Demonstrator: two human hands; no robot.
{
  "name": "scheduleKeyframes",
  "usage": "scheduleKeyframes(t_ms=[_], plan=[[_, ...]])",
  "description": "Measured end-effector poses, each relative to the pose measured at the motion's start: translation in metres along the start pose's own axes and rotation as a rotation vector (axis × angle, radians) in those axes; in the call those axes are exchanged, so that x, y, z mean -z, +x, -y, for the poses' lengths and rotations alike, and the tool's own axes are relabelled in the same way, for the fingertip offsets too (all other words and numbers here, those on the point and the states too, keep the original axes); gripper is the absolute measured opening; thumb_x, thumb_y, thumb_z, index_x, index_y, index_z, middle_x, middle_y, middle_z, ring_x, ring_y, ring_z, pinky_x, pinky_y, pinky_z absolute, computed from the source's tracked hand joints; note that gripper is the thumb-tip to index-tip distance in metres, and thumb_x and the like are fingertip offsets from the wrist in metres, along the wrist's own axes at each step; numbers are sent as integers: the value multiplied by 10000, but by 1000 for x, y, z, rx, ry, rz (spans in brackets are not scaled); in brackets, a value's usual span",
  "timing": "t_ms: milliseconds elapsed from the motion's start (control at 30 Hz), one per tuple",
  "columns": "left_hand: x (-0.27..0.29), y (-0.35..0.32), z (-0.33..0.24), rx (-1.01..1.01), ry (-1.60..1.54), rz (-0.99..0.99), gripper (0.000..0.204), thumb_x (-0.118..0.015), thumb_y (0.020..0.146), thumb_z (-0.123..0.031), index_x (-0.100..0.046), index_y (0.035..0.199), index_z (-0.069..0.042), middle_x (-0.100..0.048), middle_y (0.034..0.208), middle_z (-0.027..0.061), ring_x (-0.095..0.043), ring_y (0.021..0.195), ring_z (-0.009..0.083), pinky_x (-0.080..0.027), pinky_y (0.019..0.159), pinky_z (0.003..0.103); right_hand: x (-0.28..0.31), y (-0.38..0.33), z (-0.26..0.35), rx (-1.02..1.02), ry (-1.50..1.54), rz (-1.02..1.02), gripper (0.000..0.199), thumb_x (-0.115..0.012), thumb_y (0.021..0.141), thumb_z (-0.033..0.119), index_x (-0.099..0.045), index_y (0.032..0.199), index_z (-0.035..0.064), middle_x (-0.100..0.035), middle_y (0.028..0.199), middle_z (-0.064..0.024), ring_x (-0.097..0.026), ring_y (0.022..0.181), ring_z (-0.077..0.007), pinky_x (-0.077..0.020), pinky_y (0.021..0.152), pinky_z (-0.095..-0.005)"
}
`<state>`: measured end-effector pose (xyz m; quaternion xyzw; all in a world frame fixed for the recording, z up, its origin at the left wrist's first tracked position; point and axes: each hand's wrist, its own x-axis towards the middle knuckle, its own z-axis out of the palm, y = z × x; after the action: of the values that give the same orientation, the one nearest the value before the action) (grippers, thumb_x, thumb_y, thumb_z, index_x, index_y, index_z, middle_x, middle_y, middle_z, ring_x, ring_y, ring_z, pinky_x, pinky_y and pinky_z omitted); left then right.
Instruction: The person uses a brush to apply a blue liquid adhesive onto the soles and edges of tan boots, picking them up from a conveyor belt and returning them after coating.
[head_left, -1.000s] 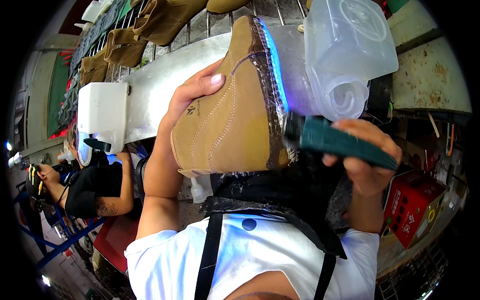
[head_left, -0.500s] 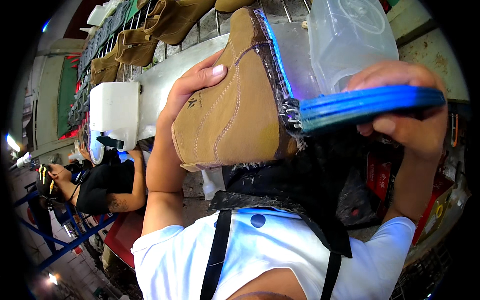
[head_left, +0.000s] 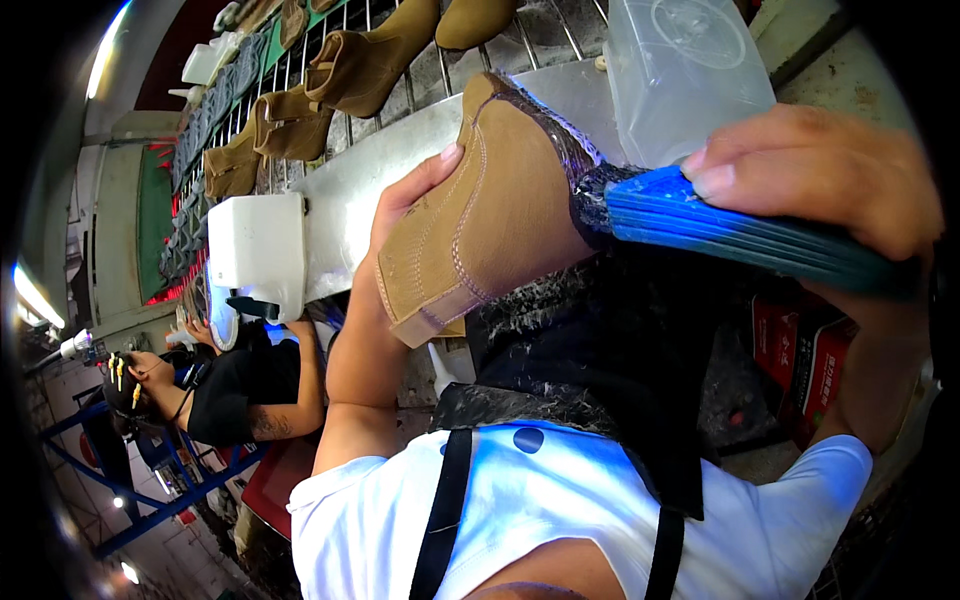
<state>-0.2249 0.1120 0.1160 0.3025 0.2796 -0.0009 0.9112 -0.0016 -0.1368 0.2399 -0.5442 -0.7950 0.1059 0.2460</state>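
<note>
Tilting further than before: boot [head_left: 520, 205] in left grip [head_left: 412, 192], brush [head_left: 690, 218] in right grip [head_left: 820, 170]

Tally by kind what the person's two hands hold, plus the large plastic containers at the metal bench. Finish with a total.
Boots: 1, the tan boot in the left hand
Brushes: 1, the blue-green brush in the right hand
Containers: 2, the translucent container and the white container
Total: 4
</note>
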Motion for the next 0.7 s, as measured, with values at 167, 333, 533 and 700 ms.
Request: scheduleKeyframes(t_ms=[167,333,533,700], plan=[[3,-5,3,6,-120,4,474,-588,1001,-374,-608,1299,-7,-711,1178,191,-732,979,310,-615,853,436,17,15,2,40,-12,29,314,-683,907,131,-656,1184,-14,-698,1085,-243,-734,965,-384,-605,822,-420],[-24,-23,4,-58,313,-228,462,-571,1018,-383,-610,1285,-9,-721,1147,182,-735,955,300,-617,840,426,42,25,-5,79,16,115,279,-700,890,124,-692,1145,11,-715,1059,-230,-744,952,-361,-606,825,-404],[-40,-37,11,-168,479,-438,441,-564,1021,-351,-605,1297,-10,-715,1168,172,-722,996,293,-606,865,412,45,35,-17,103,68,115,256,-703,883,120,-708,1116,15,-717,1068,-232,-744,958,-359,-601,838,-402],[-22,-45,32,-340,452,-353,432,-567,1015,-336,-604,1304,-17,-710,1179,169,-715,1013,292,-600,877,409,43,38,-24,114,129,78,238,-707,877,116,-721,1093,18,-719,1076,-235,-744,962,-358,-598,849,-400]])
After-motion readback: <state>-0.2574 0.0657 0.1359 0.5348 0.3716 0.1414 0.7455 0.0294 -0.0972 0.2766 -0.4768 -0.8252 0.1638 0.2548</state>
